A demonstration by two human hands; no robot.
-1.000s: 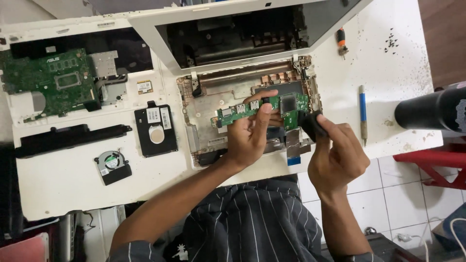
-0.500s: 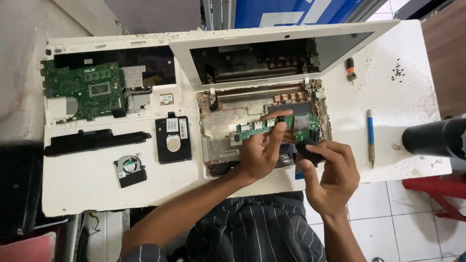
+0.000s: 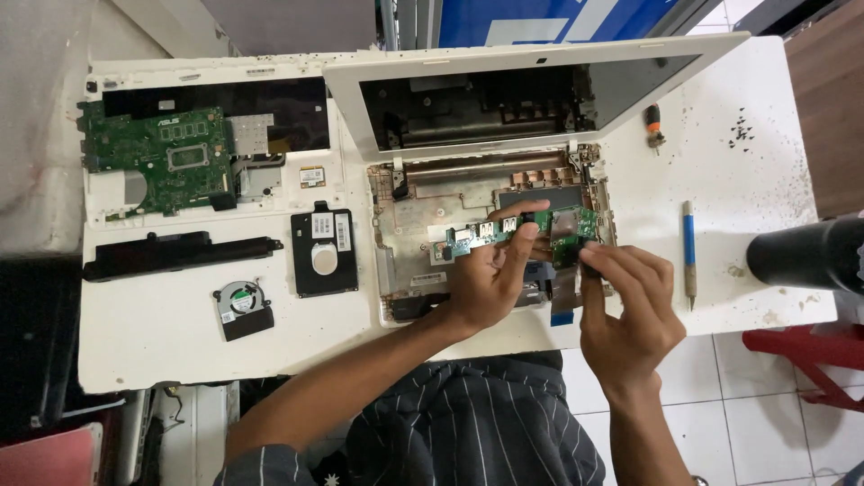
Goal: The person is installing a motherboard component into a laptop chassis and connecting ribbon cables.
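An opened white laptop shell (image 3: 405, 216) lies on the white table (image 3: 162, 342), its screen frame (image 3: 531, 72) tilted back. My left hand (image 3: 490, 279) grips a narrow green circuit board (image 3: 486, 232) over the shell, thumb and fingers pinching its right part. My right hand (image 3: 630, 306) pinches a small black part (image 3: 589, 256) at the board's right end, beside a green board section (image 3: 576, 225). A black and blue flat strip (image 3: 562, 297) runs under both hands.
A green motherboard (image 3: 157, 157) lies at the left on a white cover. A black battery bar (image 3: 175, 254), a small fan (image 3: 241, 306) and a black drive (image 3: 324, 252) lie nearby. A blue-handled tool (image 3: 688, 252), a short screwdriver (image 3: 654, 126), loose screws (image 3: 742, 133) and a black cylinder (image 3: 801, 254) are at right.
The view has shifted, so the table sits more to the right and lower. Both hands stay on the small board; the right hand's fingers have closed in on the board's right end.
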